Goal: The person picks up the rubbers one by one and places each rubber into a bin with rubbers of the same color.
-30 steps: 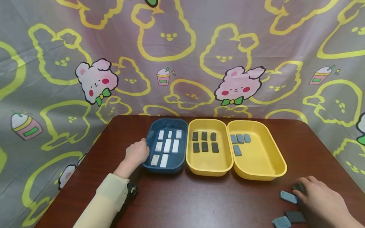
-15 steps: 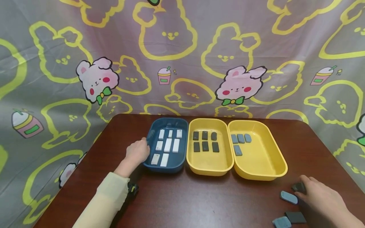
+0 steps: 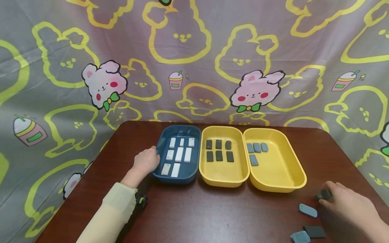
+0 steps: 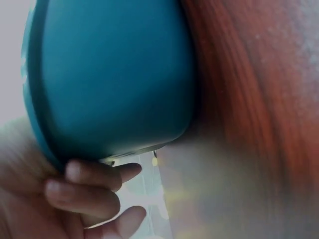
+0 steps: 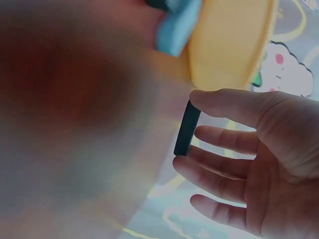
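Note:
My left hand (image 3: 146, 160) grips the left rim of a blue tub (image 3: 175, 180), its fingers curled against the outer wall in the left wrist view. Several white erasers (image 3: 178, 154) lie in rows in that tub. At the right of the table my right hand (image 3: 349, 202) pinches a black eraser (image 5: 187, 129) by its ends between thumb and fingertips, just above the tabletop. Near it lie a blue eraser (image 3: 308, 210), a second blue eraser (image 3: 301, 237) and a black eraser (image 3: 314, 231); those last two touch or overlap.
A middle yellow tub (image 3: 224, 183) holds several black erasers (image 3: 219, 155) in two rows. The right yellow tub (image 3: 278, 187) holds several blue erasers (image 3: 256, 147) at its left side. All three tubs stand side by side on the brown table (image 3: 194, 212), before a patterned curtain (image 3: 197, 50).
My right hand has lifted the black eraser slightly and moved a little up and right, away from the blue eraser beside it. My left hand has stayed on the blue tub's rim.

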Tool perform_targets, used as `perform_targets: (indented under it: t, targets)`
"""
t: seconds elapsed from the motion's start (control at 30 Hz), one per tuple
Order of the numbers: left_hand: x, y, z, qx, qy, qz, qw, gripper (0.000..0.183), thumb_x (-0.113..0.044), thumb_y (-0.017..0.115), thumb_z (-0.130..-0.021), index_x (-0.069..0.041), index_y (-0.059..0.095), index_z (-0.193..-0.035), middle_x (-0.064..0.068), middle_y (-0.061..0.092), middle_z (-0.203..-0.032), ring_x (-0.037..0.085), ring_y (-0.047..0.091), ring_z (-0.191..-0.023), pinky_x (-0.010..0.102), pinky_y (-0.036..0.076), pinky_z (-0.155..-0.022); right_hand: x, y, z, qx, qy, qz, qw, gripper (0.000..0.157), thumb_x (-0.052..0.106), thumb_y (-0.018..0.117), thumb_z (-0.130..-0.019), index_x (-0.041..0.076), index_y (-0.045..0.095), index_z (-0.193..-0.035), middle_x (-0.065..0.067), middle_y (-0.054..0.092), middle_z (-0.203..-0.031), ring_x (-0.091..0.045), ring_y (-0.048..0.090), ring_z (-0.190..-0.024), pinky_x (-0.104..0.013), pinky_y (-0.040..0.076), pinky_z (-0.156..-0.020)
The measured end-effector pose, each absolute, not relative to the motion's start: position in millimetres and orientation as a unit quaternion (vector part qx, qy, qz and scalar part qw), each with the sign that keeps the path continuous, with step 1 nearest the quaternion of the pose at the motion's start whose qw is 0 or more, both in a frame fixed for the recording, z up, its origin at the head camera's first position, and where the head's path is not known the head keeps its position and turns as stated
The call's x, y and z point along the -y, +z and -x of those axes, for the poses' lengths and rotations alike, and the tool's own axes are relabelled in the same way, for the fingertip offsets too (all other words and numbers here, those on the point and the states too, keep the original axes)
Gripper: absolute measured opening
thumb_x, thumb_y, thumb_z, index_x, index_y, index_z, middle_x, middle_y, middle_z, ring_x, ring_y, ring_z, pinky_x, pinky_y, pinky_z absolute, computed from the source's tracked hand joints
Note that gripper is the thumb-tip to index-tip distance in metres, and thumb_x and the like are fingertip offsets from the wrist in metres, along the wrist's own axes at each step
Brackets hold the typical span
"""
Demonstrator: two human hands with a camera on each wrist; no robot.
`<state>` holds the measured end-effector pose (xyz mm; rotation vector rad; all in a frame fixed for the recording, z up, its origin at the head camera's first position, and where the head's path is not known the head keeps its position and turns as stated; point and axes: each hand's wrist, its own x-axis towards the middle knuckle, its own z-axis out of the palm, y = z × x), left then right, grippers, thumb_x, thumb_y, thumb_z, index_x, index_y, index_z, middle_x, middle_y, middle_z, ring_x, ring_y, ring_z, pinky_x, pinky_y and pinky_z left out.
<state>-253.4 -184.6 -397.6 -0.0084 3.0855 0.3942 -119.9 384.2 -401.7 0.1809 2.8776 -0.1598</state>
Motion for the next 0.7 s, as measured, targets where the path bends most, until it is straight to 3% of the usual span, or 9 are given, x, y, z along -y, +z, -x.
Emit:
perform_targets:
  t: [0.13, 0.27, 0.43, 0.7]
  targets:
    - [189.3, -394.1, 252.6, -0.990, 0.139, 0.004, 0.008, 0.045, -0.034, 0.059, -0.096, 0.006, 0.056, -0.117, 0.017, 0.064, -0.090, 0.024, 0.058, -0.067, 0.038, 0.052, -0.060, -384.9, -380.0, 121.6, -0.994, -0.064, -0.060, 0.070, 0.042, 0.029, 0.078, -0.078, -0.002, 0.056, -0.095, -0.009, 0.055, -0.080, -0.030, 0.059, -0.072, -0.051, 0.046, -0.060]
    - [189.9, -387.0, 250.0, -0.989, 0.136, -0.010, -0.056, 0.055, -0.041, 0.060, -0.095, 0.004, 0.054, -0.124, 0.020, 0.065, -0.100, 0.028, 0.061, -0.076, 0.040, 0.053, -0.062, -379.4, -357.3, 125.7, -0.997, -0.071, -0.030, -0.014, 0.039, 0.028, 0.077, -0.079, 0.000, 0.057, -0.096, -0.009, 0.056, -0.083, -0.030, 0.058, -0.072, -0.052, 0.044, -0.059]
    - [178.7, -377.6, 245.5, -0.977, 0.144, -0.063, -0.142, 0.050, -0.039, 0.063, -0.093, -0.001, 0.055, -0.126, 0.018, 0.061, -0.113, 0.030, 0.056, -0.097, 0.045, 0.054, -0.070, -353.0, -335.2, 135.2, -0.994, -0.069, 0.030, -0.082, 0.037, 0.027, 0.077, -0.079, 0.005, 0.059, -0.102, -0.006, 0.058, -0.092, -0.029, 0.059, -0.078, -0.050, 0.044, -0.056]
    - [145.3, -372.7, 228.0, -0.956, 0.142, -0.197, -0.165, 0.037, -0.031, 0.067, -0.092, -0.007, 0.061, -0.120, 0.010, 0.063, -0.115, 0.025, 0.059, -0.101, 0.039, 0.055, -0.070, -286.8, -310.7, 160.4, -0.980, -0.045, 0.148, -0.123, 0.046, 0.022, 0.085, -0.072, 0.002, 0.062, -0.106, -0.010, 0.062, -0.092, -0.024, 0.058, -0.074, -0.040, 0.048, -0.053]
